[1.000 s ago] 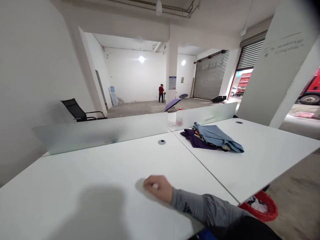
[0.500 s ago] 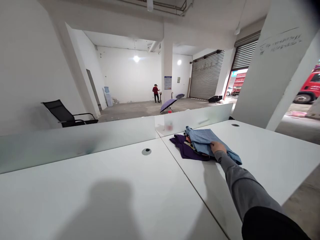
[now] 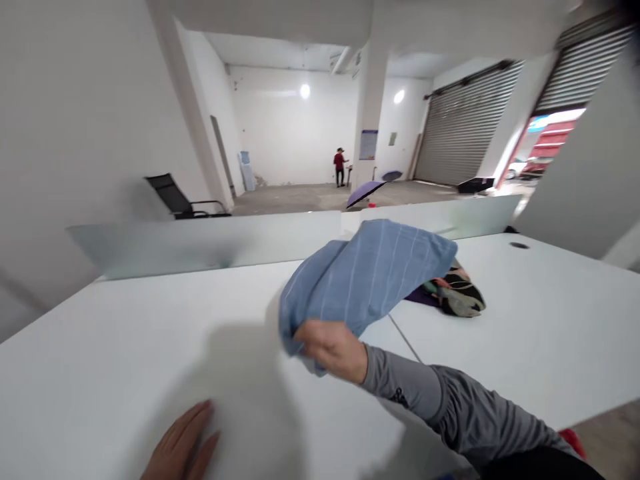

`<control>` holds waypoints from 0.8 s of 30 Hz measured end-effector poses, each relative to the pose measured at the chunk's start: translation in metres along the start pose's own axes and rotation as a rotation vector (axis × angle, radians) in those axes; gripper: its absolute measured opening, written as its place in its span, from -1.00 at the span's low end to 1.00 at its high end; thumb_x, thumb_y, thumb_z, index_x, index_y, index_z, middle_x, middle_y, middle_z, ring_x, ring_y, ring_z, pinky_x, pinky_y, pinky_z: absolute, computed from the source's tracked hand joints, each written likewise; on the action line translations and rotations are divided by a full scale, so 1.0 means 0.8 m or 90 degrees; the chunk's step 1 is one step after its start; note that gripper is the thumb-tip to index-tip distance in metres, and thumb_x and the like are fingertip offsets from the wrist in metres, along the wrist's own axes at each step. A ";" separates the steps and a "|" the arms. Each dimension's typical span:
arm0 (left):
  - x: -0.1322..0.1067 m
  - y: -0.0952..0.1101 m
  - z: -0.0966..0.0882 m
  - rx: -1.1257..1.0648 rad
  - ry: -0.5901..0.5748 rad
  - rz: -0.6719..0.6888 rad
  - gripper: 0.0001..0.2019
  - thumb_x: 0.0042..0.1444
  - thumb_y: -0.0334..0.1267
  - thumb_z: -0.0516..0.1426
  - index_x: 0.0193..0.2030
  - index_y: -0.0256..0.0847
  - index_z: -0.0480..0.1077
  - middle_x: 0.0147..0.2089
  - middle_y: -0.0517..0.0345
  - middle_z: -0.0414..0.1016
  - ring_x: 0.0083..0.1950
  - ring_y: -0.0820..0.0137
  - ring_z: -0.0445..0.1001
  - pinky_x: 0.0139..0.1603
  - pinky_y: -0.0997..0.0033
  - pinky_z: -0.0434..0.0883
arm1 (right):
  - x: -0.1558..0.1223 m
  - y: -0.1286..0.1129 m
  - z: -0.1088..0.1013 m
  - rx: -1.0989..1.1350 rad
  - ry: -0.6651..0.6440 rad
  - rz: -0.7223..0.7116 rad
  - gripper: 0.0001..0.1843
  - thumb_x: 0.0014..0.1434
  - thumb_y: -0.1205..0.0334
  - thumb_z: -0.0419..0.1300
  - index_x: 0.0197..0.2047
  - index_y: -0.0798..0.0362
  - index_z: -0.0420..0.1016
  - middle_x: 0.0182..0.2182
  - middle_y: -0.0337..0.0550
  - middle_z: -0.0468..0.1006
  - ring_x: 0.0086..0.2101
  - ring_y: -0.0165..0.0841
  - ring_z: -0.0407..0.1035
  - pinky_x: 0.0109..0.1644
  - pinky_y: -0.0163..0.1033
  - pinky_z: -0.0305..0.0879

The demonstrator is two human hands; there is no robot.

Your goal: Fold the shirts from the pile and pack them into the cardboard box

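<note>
My right hand [image 3: 334,348] is closed on one end of a light blue striped garment [image 3: 373,270]. The cloth spreads up and to the right from my fingers, lifted above the white tabletop; its exact kind does not show. Partly behind it lies a patterned cloth in black, green and orange [image 3: 460,293], with a bit of dark purple cloth [image 3: 423,295] beside it. At the lower left, my left hand [image 3: 183,443] is over the table with its fingers stretched out and thumb apart, holding nothing.
A low frosted glass divider [image 3: 210,243] runs along the back of the white table [image 3: 125,347]. Beyond it are a black chair [image 3: 175,197], a purple umbrella [image 3: 365,193] and a person in red [image 3: 339,167]. A cable hole [image 3: 519,245] is at the table's right.
My right hand has pulled the blue garment off the pile, bringing it left and nearer. The patterned cloth beneath is more exposed. My left hand has come into view.
</note>
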State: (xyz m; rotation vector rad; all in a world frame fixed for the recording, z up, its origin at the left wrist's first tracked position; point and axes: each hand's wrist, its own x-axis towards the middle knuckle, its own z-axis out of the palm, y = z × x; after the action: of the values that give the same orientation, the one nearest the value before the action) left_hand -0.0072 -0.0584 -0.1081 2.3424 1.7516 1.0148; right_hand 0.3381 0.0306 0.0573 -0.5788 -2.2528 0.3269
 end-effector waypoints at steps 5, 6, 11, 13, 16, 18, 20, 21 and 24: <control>0.007 0.059 -0.038 -0.298 -0.059 -0.248 -0.49 0.25 0.08 -0.01 0.24 -0.13 0.25 0.26 0.03 0.37 0.27 0.23 0.35 0.30 0.14 0.32 | -0.042 -0.072 0.101 0.157 -0.273 0.001 -0.74 0.32 0.13 0.06 -0.18 0.08 0.51 -0.24 -0.09 0.56 -0.17 -0.36 0.45 -0.09 -0.31 0.37; 0.011 0.067 -0.041 -0.361 -0.051 -0.281 -0.45 0.24 0.09 0.01 0.28 -0.14 0.19 0.28 -0.01 0.34 0.27 0.23 0.35 0.29 0.17 0.33 | -0.050 -0.077 0.102 0.161 -0.285 -0.001 -0.77 0.30 0.14 0.10 -0.16 0.07 0.51 -0.22 -0.08 0.56 -0.17 -0.35 0.45 -0.09 -0.30 0.38; 0.044 0.072 -0.038 -0.526 0.021 -0.484 -0.04 -0.02 0.07 0.29 0.39 -0.24 -0.08 0.26 -0.26 0.30 0.07 0.16 0.51 0.05 0.20 0.49 | -0.071 -0.048 0.048 -0.154 0.022 0.122 -0.67 0.25 0.16 0.14 0.06 0.03 0.44 0.05 0.09 0.48 0.08 -0.13 0.33 0.11 0.01 0.30; 0.063 0.065 -0.036 -0.573 0.028 -0.532 -0.01 -0.15 0.01 0.37 0.35 -0.31 0.02 0.21 -0.31 0.34 0.06 0.14 0.51 0.05 0.20 0.47 | -0.075 -0.011 0.015 -0.366 0.119 0.262 -0.38 0.11 0.07 0.26 0.21 0.07 0.33 0.18 0.17 0.35 0.18 0.06 0.19 0.13 0.18 0.23; 0.094 0.054 -0.039 -0.699 -0.078 -0.510 -0.26 -0.31 -0.10 0.41 0.05 -0.38 0.37 -0.02 -0.22 0.53 -0.05 0.11 0.54 0.01 0.17 0.47 | -0.080 0.050 -0.023 -0.416 0.052 0.497 -0.30 -0.06 0.11 0.33 0.18 0.12 0.38 -0.05 0.10 0.54 -0.04 -0.01 0.41 -0.08 0.00 0.38; 0.120 0.048 -0.050 -0.735 -0.116 -0.450 -0.45 -0.34 -0.15 0.37 -0.15 -0.36 0.46 -0.19 -0.09 0.58 -0.17 0.14 0.56 -0.04 0.16 0.47 | -0.078 0.082 -0.038 -0.358 -0.031 0.570 -0.63 -0.01 0.21 0.23 -0.09 0.06 0.54 -0.37 -0.12 0.59 -0.30 -0.20 0.48 -0.23 -0.18 0.38; 0.152 0.045 -0.072 -0.693 -0.054 -0.383 -0.53 -0.32 -0.18 0.33 -0.19 -0.33 0.48 -0.27 0.03 0.59 -0.22 0.19 0.54 -0.04 0.18 0.46 | -0.066 0.100 -0.048 -0.339 -0.049 0.577 -0.79 0.07 0.26 0.11 -0.28 0.04 0.56 -0.50 -0.19 0.55 -0.42 -0.30 0.46 -0.27 -0.24 0.35; 0.170 0.045 -0.086 -0.661 -0.005 -0.345 -0.55 -0.30 -0.19 0.30 -0.19 -0.31 0.48 -0.27 0.08 0.59 -0.21 0.22 0.53 -0.03 0.19 0.45 | -0.057 0.105 -0.053 -0.343 -0.033 0.565 -0.77 0.10 0.25 0.07 -0.28 0.04 0.56 -0.48 -0.17 0.56 -0.43 -0.32 0.45 -0.26 -0.24 0.34; 0.216 0.050 -0.129 -0.591 0.129 -0.211 -0.57 -0.23 -0.23 0.24 -0.14 -0.29 0.46 -0.22 0.13 0.57 -0.17 0.28 0.50 0.01 0.25 0.41 | -0.034 0.107 -0.053 -0.277 -0.035 0.540 -0.63 0.06 0.11 0.19 -0.07 0.07 0.52 -0.24 -0.07 0.60 -0.51 -0.40 0.41 -0.28 -0.23 0.36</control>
State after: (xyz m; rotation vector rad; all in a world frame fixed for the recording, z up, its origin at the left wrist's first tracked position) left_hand -0.0018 0.0432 0.0702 1.3722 1.2204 1.5730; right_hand 0.4115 0.0929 0.0341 -1.7708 -2.0195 0.2554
